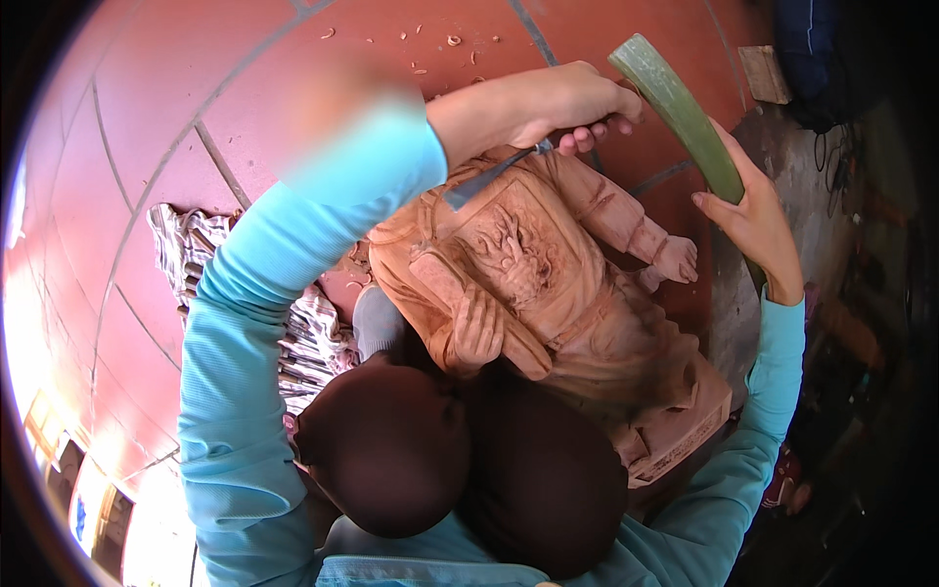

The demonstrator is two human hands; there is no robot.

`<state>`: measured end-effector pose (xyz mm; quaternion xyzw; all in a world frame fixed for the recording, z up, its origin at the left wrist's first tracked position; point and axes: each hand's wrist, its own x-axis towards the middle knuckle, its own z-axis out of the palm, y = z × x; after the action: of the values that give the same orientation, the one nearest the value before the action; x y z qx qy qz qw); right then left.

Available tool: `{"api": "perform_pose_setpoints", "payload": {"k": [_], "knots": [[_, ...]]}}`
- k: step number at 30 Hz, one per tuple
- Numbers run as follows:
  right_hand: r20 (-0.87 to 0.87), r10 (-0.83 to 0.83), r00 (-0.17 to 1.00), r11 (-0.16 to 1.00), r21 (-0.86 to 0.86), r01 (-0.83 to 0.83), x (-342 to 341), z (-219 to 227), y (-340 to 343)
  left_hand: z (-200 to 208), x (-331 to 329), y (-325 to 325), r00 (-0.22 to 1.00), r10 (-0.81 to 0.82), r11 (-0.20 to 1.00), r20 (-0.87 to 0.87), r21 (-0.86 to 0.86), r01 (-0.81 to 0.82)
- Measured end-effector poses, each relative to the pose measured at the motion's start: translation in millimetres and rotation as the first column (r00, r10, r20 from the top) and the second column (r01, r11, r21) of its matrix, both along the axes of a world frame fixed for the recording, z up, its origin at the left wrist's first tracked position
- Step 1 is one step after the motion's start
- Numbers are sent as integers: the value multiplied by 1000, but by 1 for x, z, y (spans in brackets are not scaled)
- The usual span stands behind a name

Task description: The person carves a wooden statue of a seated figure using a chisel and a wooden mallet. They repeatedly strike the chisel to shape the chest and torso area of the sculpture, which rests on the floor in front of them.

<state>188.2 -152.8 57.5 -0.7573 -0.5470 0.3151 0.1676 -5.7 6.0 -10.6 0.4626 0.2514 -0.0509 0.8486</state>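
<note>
The left hand's (pixel 585 110) fingers are gripping a chisel (pixel 481 186), whose handle is probably hiding in the fist; its flat blade is slanting over the carved figure (pixel 523 249), lying below those fingers. The right hand's (pixel 759 223) fingers are gripping a curved green club (pixel 682 112). Dark-clad knees (pixel 386 450) are blocking the figure's near side. Left of the left fingers a striped tool roll (pixel 315 323) is lying; beyond them shavings (pixel 454 41) are dotting the red floor (pixel 156 88).

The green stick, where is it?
In the head view, the green stick is upper right, held in the right hand, its top end beside the left hand.
</note>
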Motion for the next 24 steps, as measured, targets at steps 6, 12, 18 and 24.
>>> {"api": "perform_pose_setpoints", "payload": {"k": [6, 12, 18, 24], "knots": [[20, -231, 973, 972, 59, 230, -28, 6, -25, 49, -30, -5, 875, 141, 652, 464, 621, -434], [-61, -245, 968, 883, 399, 249, -37, -24, -48, 59, -44, -121, 893, -290, -139, 345, 908, -396], [-22, -127, 992, 846, 520, 120, -32, -35, -75, 33, -33, -130, 865, -117, -37, 488, 868, -495], [89, -56, 994, 798, 603, -9, -26, -37, -86, 43, -40, -119, 832, 9, -15, 554, 832, -554]]}}
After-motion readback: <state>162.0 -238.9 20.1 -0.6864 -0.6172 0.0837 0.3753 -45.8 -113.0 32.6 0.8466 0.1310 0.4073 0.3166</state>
